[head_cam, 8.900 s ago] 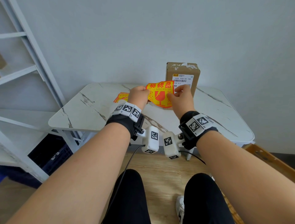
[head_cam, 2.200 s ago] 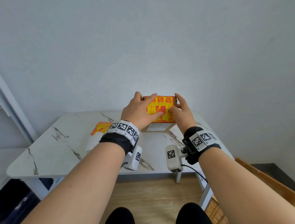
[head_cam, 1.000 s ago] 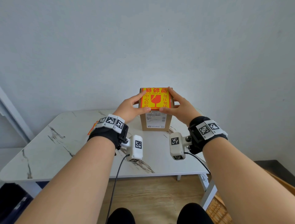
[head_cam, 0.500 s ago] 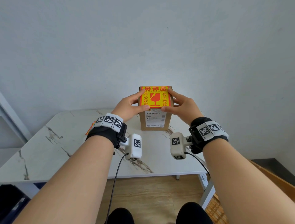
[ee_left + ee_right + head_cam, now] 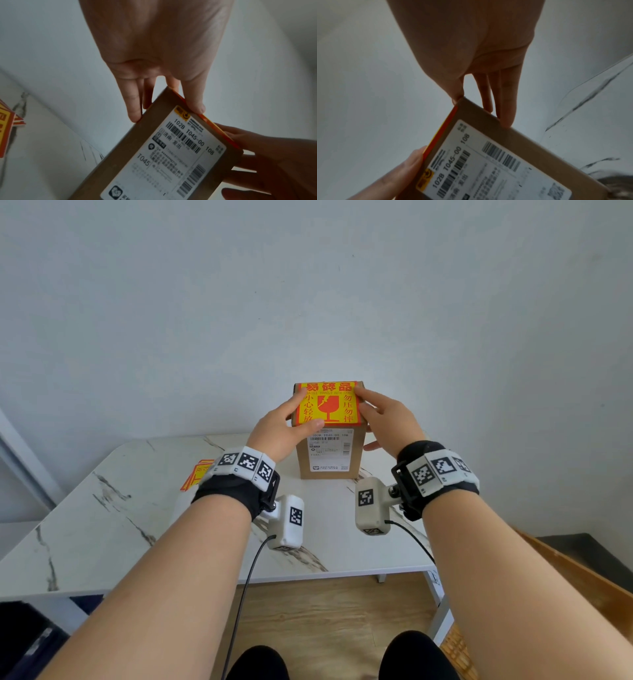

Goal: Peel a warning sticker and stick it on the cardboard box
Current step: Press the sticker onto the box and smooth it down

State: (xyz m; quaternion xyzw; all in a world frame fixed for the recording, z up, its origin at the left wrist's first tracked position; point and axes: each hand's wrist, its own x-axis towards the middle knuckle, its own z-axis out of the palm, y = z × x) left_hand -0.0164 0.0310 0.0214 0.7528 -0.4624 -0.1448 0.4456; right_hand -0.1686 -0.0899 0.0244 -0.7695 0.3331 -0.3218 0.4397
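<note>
A brown cardboard box (image 5: 329, 455) stands upright at the back of the marble table (image 5: 102, 525). A yellow and red warning sticker (image 5: 329, 405) lies flat on the upper front of the box, above its white shipping label (image 5: 329, 445). My left hand (image 5: 291, 419) has straight fingers along the box's left side and its thumb on the sticker's lower left corner. My right hand (image 5: 380, 416) lies along the right side, index fingertip at the sticker's top right corner. The wrist views show the box (image 5: 130, 142) (image 5: 522, 136) from below, with straight fingers of the left hand (image 5: 163, 54) and right hand (image 5: 471, 47) on its edges.
A small stack of spare warning stickers (image 5: 197, 474) lies on the table left of my left wrist. A wooden crate edge (image 5: 582, 577) sits low at the right, beside the table. A dark bin (image 5: 27, 645) is under the table's left side. A plain wall stands right behind the box.
The sticker went from being held in the air onto the box's front. In the last half second my right thumb left the sticker's lower edge; the left thumb stays at its lower left corner.
</note>
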